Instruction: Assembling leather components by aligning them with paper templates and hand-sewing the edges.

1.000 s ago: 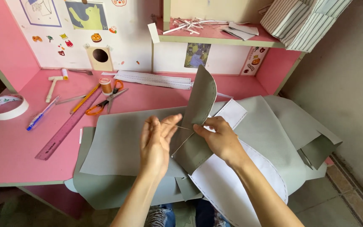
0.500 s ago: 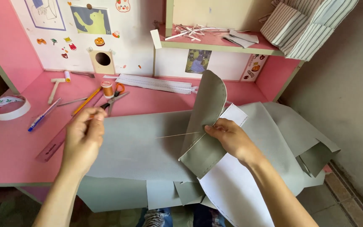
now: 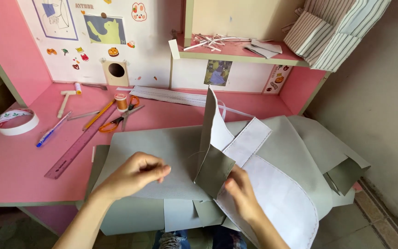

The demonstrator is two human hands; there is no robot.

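Our right hand (image 3: 240, 193) pinches the upright grey flap (image 3: 213, 157); our left hand (image 3: 137, 173), fingers curled together, rests on the grey sheet (image 3: 162, 147) beside it, seemingly pinching thread.

Grey sheets (image 3: 162, 152) cover a pink desk (image 3: 10, 170); orange-handled scissors (image 3: 116, 121), purple ruler (image 3: 77, 148).

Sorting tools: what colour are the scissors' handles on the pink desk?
Orange, on the scissors; seen in the head view.
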